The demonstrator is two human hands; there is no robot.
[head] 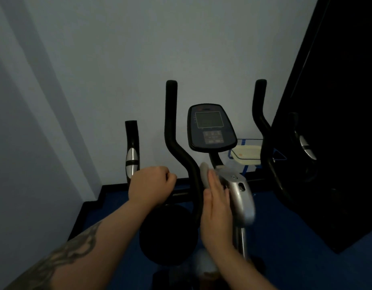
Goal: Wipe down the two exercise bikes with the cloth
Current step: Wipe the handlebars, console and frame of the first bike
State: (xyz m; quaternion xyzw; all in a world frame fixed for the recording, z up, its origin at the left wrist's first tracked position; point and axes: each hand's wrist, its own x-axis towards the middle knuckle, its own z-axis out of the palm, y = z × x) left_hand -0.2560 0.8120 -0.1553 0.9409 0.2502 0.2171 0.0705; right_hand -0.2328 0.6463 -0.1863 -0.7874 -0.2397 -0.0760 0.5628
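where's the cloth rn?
Head view, centre: the cloth sits under the right hand's flat fingers, pressed against the silver stem cover just below the console.

The handlebars are showing a matt black, foam-like covering, smooth along their curves. The console is looking like dark hard plastic with a faint sheen and a dull grey screen. The stem cover is gleaming as silver moulded plastic or painted metal; which one is hard to tell. The post below it is shining like bare metal. The cloth is appearing pale grey and soft. The wall is reading as smooth matt paint, and the floor as flat blue.
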